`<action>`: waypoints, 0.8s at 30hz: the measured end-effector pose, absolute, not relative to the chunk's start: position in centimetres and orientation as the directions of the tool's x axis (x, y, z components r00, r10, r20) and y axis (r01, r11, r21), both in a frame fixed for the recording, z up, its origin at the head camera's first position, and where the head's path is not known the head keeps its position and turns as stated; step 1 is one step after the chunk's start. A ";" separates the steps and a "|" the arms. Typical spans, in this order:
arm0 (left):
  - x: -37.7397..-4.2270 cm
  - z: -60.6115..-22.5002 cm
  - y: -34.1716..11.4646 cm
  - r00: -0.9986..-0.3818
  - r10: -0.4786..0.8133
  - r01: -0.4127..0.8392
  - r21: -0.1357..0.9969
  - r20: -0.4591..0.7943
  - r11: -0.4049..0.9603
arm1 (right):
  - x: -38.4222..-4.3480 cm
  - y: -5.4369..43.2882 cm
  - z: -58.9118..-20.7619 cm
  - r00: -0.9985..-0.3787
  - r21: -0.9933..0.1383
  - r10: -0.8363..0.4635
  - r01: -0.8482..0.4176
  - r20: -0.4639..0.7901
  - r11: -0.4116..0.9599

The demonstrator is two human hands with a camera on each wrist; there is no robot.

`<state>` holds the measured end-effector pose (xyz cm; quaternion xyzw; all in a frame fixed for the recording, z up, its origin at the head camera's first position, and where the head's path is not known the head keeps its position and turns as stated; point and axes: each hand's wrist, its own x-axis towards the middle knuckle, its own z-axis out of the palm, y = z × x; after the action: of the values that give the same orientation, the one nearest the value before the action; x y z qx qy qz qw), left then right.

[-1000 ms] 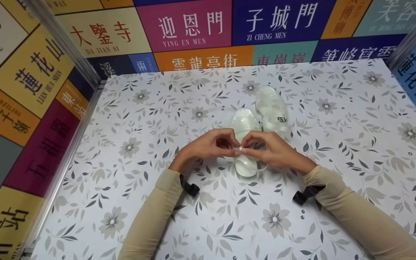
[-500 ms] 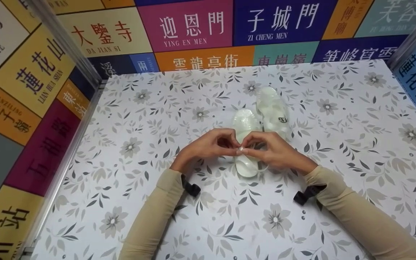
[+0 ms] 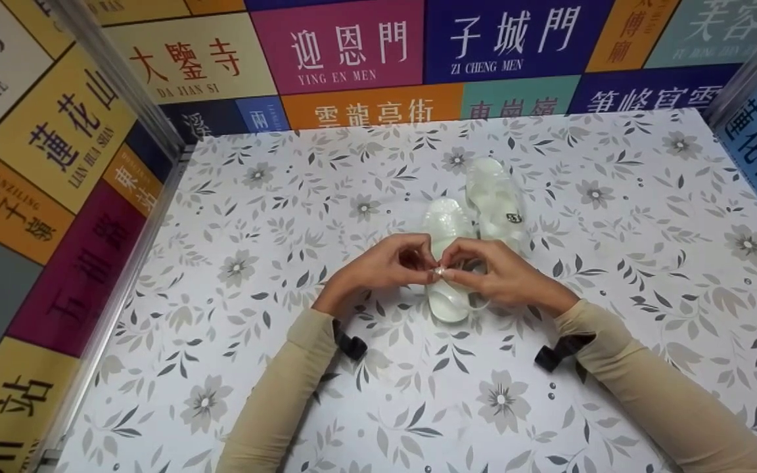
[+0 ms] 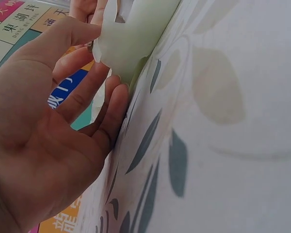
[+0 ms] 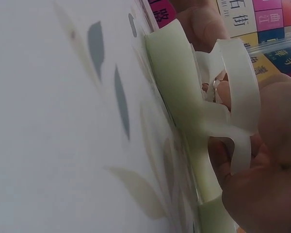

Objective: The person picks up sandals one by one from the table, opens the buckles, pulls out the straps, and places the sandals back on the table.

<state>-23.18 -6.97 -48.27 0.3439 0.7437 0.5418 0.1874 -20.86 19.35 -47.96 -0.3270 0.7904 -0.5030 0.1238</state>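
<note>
Two pale, milky-green sandals lie on the table in the head view. Both hands are over the nearer sandal (image 3: 449,303), their fingertips meeting at its ankle strap (image 5: 245,87). My left hand (image 3: 388,264) pinches the strap at a small shiny buckle (image 3: 439,270); its lower fingers lie beside the sole in the left wrist view. From the other side my right hand (image 3: 493,270) pinches the strap too, thumb and forefinger against the left fingertips. A loop of strap stands up in the right wrist view. The fingers partly hide the buckle.
The second sandal (image 3: 495,197), with a small dark label on it, lies just beyond and to the right. A floral cloth (image 3: 234,368) covers the table. Colourful printed panels (image 3: 345,49) rise behind and at both sides. Each wrist wears a black camera band (image 3: 562,351).
Both hands stay at the strap; only the fingertips shift slightly, and the shiny buckle shows a little more between them. The sandals keep their places.
</note>
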 end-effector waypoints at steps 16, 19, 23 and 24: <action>-23.4 -48.6 -7.1 -0.680 0.727 0.288 0.947 0.099 0.140 | -20.5 18.9 -47.8 -0.792 -0.866 -0.592 -0.392 0.147 0.310; -23.3 -48.6 -7.0 -0.678 0.728 0.290 0.947 0.100 0.140 | -20.6 19.0 -47.8 -0.786 -0.869 -0.603 -0.389 0.139 0.307; -23.3 -48.6 -7.0 -0.676 0.730 0.295 0.944 0.098 0.146 | -20.7 19.1 -47.8 -0.775 -0.868 -0.617 -0.393 0.135 0.304; -23.3 -48.6 -7.0 -0.675 0.731 0.298 0.943 0.098 0.148 | -20.7 19.1 -47.8 -0.774 -0.867 -0.619 -0.394 0.133 0.305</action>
<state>-23.29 -7.01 -48.60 0.3517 0.7316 0.5497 0.1973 -20.69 19.11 -47.80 -0.3166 0.7998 -0.4972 0.1135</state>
